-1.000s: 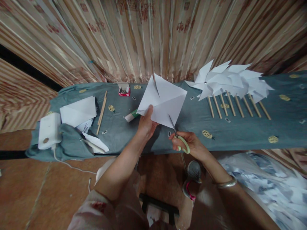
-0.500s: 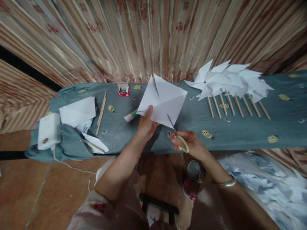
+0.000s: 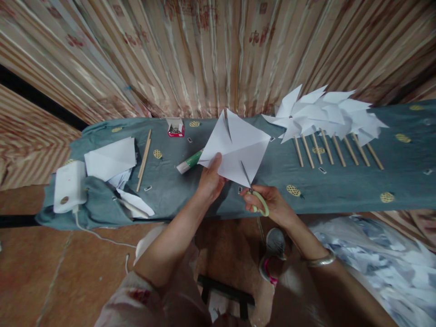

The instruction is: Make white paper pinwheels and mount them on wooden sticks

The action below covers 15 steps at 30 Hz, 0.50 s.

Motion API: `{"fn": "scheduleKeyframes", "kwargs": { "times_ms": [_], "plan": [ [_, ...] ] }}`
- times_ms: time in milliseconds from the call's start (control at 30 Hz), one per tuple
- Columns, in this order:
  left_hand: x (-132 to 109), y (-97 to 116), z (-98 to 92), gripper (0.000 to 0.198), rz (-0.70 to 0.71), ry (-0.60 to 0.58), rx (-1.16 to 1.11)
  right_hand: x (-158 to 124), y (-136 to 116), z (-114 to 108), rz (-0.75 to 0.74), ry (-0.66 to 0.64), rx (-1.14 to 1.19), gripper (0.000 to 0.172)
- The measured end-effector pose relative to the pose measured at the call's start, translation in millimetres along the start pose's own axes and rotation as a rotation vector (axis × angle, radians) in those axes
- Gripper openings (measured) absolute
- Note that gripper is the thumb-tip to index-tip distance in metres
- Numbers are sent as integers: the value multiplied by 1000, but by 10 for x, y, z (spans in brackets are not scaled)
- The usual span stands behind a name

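Observation:
A square sheet of white paper is pinched at its near left edge by my left hand, thumb on top. One slit runs inward from the sheet's far corner. My right hand grips a pair of scissors with light green handles, its fingers in the loops. Their blades lie at the sheet's near corner and point toward its middle. A green and white tube lies partly under the sheet. To the right, several white paper pinwheels on wooden sticks overlap in a row.
On the left of the green cloth-covered table are a stack of paper, wooden sticks, a small red box of metal pins and a white power adapter. A bag of paper scraps sits at lower right.
My left hand and the paper have shifted slightly right and toward me. The scissors have moved a little to the right, their blades closer together at the near corner.

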<state>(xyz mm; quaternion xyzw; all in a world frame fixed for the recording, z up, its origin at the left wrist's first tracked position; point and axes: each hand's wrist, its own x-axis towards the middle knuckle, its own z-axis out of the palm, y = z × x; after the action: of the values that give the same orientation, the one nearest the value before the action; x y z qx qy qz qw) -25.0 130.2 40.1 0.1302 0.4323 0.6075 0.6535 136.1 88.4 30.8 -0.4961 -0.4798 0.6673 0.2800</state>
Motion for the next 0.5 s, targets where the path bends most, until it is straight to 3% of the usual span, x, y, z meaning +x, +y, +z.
{"fn": "scheduleKeyframes", "kwargs": {
  "times_ms": [500],
  "plan": [
    [-20, -42, -15, 16, 1, -33, -21, 28, 19, 1, 15, 34, 5, 55]
  ]
}}
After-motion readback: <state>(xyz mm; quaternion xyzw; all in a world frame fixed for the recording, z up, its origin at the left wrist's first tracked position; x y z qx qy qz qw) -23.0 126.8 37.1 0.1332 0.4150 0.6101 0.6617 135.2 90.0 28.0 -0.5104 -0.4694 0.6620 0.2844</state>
